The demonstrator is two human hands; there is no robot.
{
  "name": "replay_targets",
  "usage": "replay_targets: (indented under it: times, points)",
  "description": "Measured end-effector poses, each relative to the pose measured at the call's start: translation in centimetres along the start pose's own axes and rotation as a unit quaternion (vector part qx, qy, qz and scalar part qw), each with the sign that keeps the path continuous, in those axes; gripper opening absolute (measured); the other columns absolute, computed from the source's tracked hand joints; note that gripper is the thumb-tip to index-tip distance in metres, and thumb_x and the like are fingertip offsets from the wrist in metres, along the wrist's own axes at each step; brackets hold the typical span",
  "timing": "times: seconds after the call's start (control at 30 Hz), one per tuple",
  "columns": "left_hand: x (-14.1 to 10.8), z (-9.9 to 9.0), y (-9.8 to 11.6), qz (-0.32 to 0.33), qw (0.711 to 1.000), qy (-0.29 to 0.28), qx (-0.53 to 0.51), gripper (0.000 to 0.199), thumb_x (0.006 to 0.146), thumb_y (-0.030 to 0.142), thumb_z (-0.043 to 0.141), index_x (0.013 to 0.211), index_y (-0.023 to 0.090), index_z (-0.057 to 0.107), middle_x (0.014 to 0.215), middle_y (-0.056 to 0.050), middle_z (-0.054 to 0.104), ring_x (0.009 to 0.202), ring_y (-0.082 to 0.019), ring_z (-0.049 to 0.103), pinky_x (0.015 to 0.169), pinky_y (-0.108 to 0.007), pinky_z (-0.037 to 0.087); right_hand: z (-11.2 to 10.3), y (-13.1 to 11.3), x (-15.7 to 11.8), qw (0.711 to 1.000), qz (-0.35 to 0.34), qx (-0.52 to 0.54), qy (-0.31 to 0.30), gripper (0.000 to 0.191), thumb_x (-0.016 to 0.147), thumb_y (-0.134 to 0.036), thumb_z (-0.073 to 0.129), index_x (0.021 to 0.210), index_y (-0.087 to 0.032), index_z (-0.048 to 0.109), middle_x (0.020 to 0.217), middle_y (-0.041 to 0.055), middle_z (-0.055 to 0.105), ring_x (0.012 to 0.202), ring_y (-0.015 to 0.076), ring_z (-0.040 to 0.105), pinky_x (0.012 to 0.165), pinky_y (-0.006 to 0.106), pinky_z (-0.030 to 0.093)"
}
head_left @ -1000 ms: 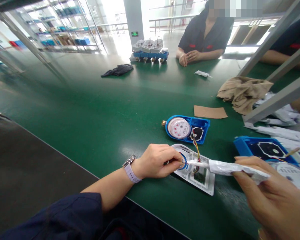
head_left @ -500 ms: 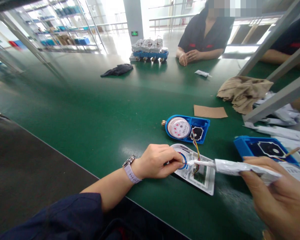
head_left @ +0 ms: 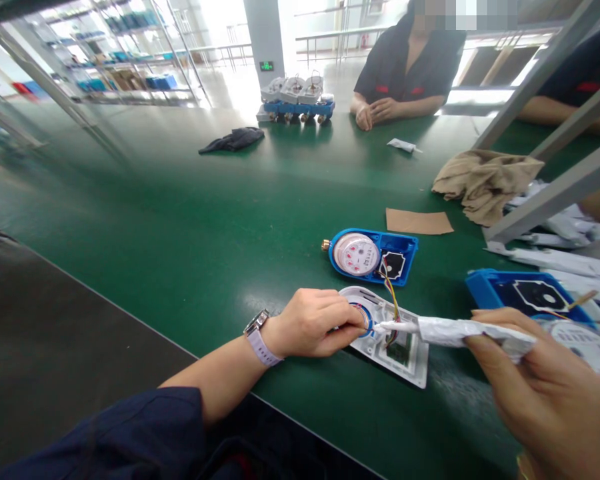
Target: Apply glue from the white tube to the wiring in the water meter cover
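Note:
My right hand (head_left: 545, 380) is closed round a white squeeze tube (head_left: 450, 330), its nozzle pointing left at the round end of a grey-white meter cover (head_left: 413, 370). At that end sits a blue ring (head_left: 368, 317), partly behind my left hand (head_left: 317, 323). The left fingers are pinched together by the ring, close to the nozzle tip; what they grip is hidden. Colored wires (head_left: 392, 293) run from the cover to a blue water meter (head_left: 410, 263) with a round dial (head_left: 356, 254) and a brass fitting.
At the right lies another blue meter housing (head_left: 485, 290), near several white tubes (head_left: 570, 260). A cardboard piece (head_left: 420, 221), a beige cloth (head_left: 485, 177) and a metal frame post (head_left: 555, 190) are beyond. Across the table a person's hands (head_left: 375, 113) rest near another tube (head_left: 403, 145).
My right hand and the tube have moved left, bringing the nozzle closer to the blue ring and my left fingertips. My left hand stays pinched in nearly the same place.

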State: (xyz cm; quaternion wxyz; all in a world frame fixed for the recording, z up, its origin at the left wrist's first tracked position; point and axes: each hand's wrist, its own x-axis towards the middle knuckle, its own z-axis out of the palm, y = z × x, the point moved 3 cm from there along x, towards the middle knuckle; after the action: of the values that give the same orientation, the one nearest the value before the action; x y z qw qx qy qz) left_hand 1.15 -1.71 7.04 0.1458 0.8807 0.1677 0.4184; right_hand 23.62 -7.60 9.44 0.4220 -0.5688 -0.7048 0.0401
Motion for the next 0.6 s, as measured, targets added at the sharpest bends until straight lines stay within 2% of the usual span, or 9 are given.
replay_targets:
  times: [0.1,0.2,0.27,0.37,0.5,0.6]
  points:
    - [0.03,-0.04,0.03,0.006,1.0,0.002,0.002,0.009,0.087,0.014,0.055,0.08,0.016,0.06,0.066,-0.001,0.067,0.056,-0.01,0.059,0.056,-0.021,0.047,-0.47,0.41,0.06,0.999,0.013,-0.023,0.023,0.012,0.086,-0.035,0.058,0.078,-0.027,0.061,0.077,-0.0029,0.065,0.061,0.0152,0.059,0.054,0.026,0.045]
    - [0.06,-0.04,0.05,0.008,1.0,0.004,0.0,0.008,0.087,0.014,0.055,0.08,0.016,0.06,0.067,-0.001,0.068,0.056,-0.01,0.059,0.056,-0.021,0.048,-0.68,0.31,0.25,1.0,0.007,0.006,-0.005,0.011,0.085,-0.034,0.058,0.077,-0.027,0.061,0.075,-0.0036,0.065,0.057,0.0142,0.058,0.05,0.025,0.042]
    - [0.08,-0.02,0.06,0.009,1.0,0.005,0.0,0.008,0.087,0.015,0.055,0.08,0.016,0.06,0.067,-0.001,0.068,0.057,-0.01,0.059,0.056,-0.021,0.048,-0.78,0.23,0.37,0.999,0.032,0.007,-0.022,0.013,0.085,-0.036,0.057,0.076,-0.027,0.06,0.072,-0.0042,0.063,0.054,0.0133,0.055,0.05,0.025,0.042]
    - [0.12,-0.02,0.08,0.008,1.0,0.005,0.001,0.009,0.087,0.015,0.055,0.08,0.016,0.06,0.067,-0.001,0.068,0.057,-0.01,0.06,0.056,-0.021,0.048,-0.96,0.2,0.47,0.997,0.074,-0.007,-0.011,0.016,0.085,-0.038,0.057,0.075,-0.026,0.061,0.069,-0.0052,0.062,0.047,0.0117,0.047,0.051,0.025,0.042]
    - [0.2,-0.07,0.13,0.012,1.0,0.004,0.002,0.009,0.087,0.015,0.055,0.08,0.016,0.06,0.066,-0.001,0.068,0.056,-0.01,0.059,0.056,-0.021,0.048,-0.73,0.09,0.52,0.998,0.041,0.043,-0.031,0.015,0.085,-0.036,0.057,0.074,-0.026,0.061,0.07,-0.0046,0.061,0.052,0.0123,0.052,0.047,0.024,0.039]
    - [0.21,-0.08,0.17,0.014,1.0,0.004,0.004,0.008,0.087,0.015,0.056,0.08,0.016,0.06,0.066,0.0,0.068,0.056,-0.01,0.059,0.056,-0.021,0.048,-0.68,0.52,0.41,0.998,0.057,0.023,-0.026,0.015,0.085,-0.036,0.057,0.074,-0.026,0.061,0.068,-0.0058,0.061,0.042,0.0093,0.04,0.047,0.024,0.038]
